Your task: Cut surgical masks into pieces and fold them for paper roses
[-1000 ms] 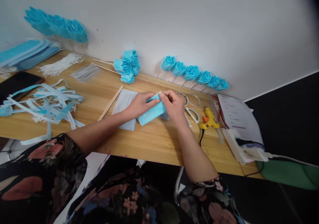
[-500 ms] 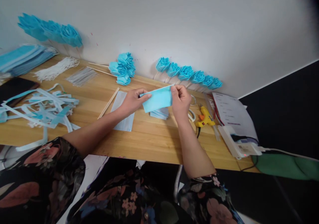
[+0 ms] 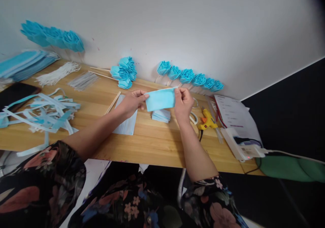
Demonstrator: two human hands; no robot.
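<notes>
Between my hands a folded piece of blue mask fabric [image 3: 160, 99] is stretched out above the table. My left hand [image 3: 133, 103] pinches its left edge with thumb and fingers. At the upper right corner my right hand [image 3: 183, 103] grips it with curled fingers. Just below the fabric lies a small stack of pale blue cut pieces [image 3: 160, 116]. Under my left wrist is a flat, pale blue mask sheet [image 3: 127, 126], and two wooden sticks [image 3: 113, 103] lie beside it. White-handled scissors [image 3: 194, 118] rest to the right of my right hand, partly hidden.
Blue fabric flowers [image 3: 187, 75] lean along the wall, with more flowers [image 3: 125, 73] lying in the middle. Cut strips [image 3: 48, 111], a phone [image 3: 17, 92], ear loops [image 3: 58, 73], nose wires [image 3: 83, 81] and masks [image 3: 25, 64] are left. A yellow glue gun [image 3: 208, 119] and power strip [image 3: 237, 145] sit right.
The fabric is now held more level, its left end raised. My left hand has shifted slightly left and its grip has moved to the fabric's edge. My right hand keeps its hold.
</notes>
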